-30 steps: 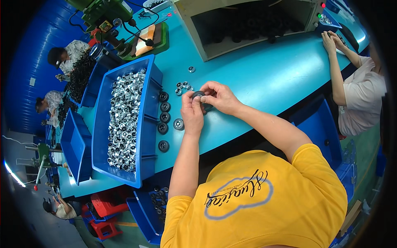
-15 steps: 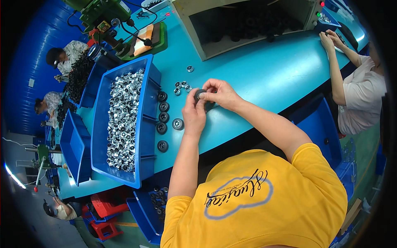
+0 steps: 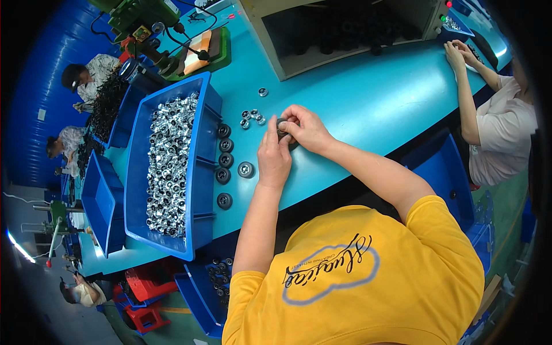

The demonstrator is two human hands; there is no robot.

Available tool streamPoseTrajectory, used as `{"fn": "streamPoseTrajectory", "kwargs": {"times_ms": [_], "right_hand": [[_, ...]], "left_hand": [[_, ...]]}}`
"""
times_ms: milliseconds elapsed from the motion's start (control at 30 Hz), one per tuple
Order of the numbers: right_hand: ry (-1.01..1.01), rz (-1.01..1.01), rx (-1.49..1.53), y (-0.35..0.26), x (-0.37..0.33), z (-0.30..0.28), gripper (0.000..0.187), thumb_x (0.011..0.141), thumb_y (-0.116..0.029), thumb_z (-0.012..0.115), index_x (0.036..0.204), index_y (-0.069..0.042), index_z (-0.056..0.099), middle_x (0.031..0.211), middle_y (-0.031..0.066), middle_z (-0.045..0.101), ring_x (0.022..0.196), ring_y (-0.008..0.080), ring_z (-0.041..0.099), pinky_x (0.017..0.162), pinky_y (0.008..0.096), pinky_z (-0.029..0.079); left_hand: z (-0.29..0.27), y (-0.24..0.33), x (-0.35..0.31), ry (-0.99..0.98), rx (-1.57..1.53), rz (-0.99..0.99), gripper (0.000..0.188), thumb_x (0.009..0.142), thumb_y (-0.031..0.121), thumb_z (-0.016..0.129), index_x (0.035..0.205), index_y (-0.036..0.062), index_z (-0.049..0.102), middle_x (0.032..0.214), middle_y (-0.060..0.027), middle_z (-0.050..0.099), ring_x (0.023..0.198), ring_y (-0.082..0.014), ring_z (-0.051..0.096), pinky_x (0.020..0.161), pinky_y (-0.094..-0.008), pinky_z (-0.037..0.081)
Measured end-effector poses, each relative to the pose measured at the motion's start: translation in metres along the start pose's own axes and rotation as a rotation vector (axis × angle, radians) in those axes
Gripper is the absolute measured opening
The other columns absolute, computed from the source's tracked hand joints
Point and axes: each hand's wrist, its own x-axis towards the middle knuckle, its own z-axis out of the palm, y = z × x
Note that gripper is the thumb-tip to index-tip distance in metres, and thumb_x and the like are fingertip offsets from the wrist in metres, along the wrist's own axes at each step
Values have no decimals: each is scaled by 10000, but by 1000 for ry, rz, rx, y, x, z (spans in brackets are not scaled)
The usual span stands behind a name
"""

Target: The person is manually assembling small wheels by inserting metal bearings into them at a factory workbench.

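Both my hands meet over the teal table around a small black wheel (image 3: pixel 280 130), mostly covered by my fingers. My left hand (image 3: pixel 273 158) grips it from the near left side, fingers pointing up. From the right, my right hand (image 3: pixel 310 130) curls over it, thumb and fingers pressed to the tyre. Whether a hub sits inside the tyre cannot be made out. Just beyond my hands lie several loose silver hubs (image 3: pixel 253 117), with one single hub (image 3: pixel 263 92) farther off. To the left, several black wheels (image 3: pixel 226 160) form a row, and another wheel (image 3: pixel 246 169) stands beside it.
A large blue bin (image 3: pixel 202 150) full of silver hubs stands left, with a second blue bin (image 3: pixel 103 210) beyond. A green machine (image 3: pixel 138 29) and an open-fronted box (image 3: pixel 276 54) holding dark parts stand at the back. A co-worker (image 3: pixel 500 121) sits at the right.
My right fingers have shifted and curled further over the wheel, hiding more of it. My left hand has turned slightly around it. The view has moved a little.
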Motion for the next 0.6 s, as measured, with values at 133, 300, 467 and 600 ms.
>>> {"fn": "streamPoseTrajectory", "kwargs": {"times_ms": [133, 300, 467, 600], "right_hand": [[42, -73, -17, -9, -4, 4, 135, 953, -121, 665, 1037, -24, 624, 934, 39, 616, 817, 98, 610, 650, 255, 556], [-124, 73, 238, -14, 1, -5, 148, 935, -135, 708, 1024, -43, 633, 907, 21, 603, 817, 98, 609, 649, 258, 563], [-97, -6, 187, 1, 7, -8, 196, 906, -155, 769, 999, -58, 625, 891, 4, 608, 801, 80, 592, 681, 240, 531], [-11, -178, -18, 15, 11, -7, 233, 910, -212, 789, 979, -60, 626, 878, 10, 638, 774, 77, 589, 671, 242, 506]], "left_hand": [[2, -3, -1, 27, 65, 20, 530, 932, 5, 633, 1441, -7, 487, 1084, -216, 698, 913, -357, 722, 762, -412, 584], [0, -1, 0, 68, -71, -47, 511, 926, -9, 638, 1425, 21, 534, 1059, -192, 715, 907, -313, 731, 757, -385, 582], [2, 4, 1, 45, -113, -79, 460, 919, -15, 650, 1373, 21, 584, 1019, -172, 736, 899, -281, 737, 771, -362, 580], [7, 1, -4, -10, 142, 259, 402, 917, -12, 670, 1314, 30, 618, 955, -158, 734, 855, -236, 730, 742, -348, 574]]}}
